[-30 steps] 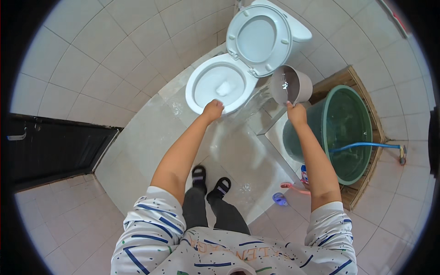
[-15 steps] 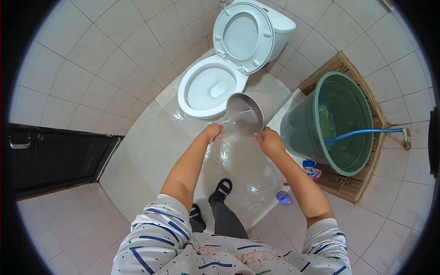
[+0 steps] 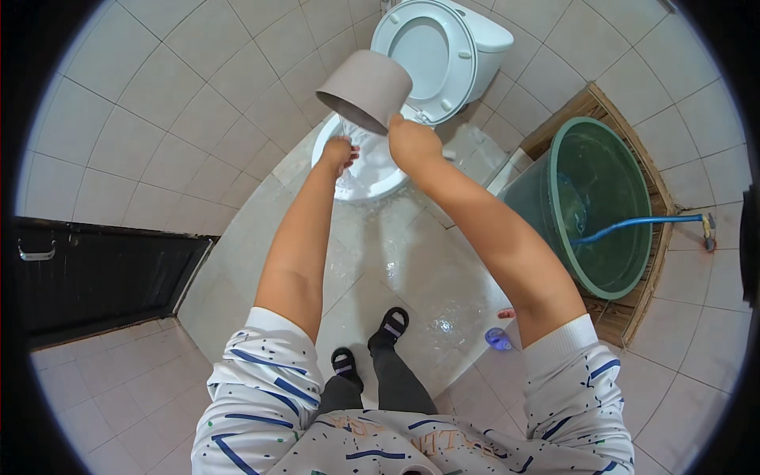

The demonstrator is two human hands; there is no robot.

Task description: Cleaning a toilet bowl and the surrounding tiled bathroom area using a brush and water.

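My right hand grips a greyish-beige water dipper, which is tipped over the white toilet bowl. Water pours from the dipper's lowered mouth into the bowl, where it looks white and stirred up. Beside that stream, over the bowl's near left rim, is my left hand with its fingers curled in. Whether anything lies inside them is hidden. Part of the bowl is covered by the dipper and my hands. Behind it, the toilet lid and seat stand raised against the tank.
A large green tub of water stands at right on a brown tiled ledge. A blue hose runs into it from a wall tap. A purple-blue bottle lies near my right forearm. The floor is wet; a black door is at left.
My right hand has carried the dipper forward and left from above the floor to over the bowl and turned it mouth-down, spilling water. My left hand has moved forward and slightly left to the bowl.
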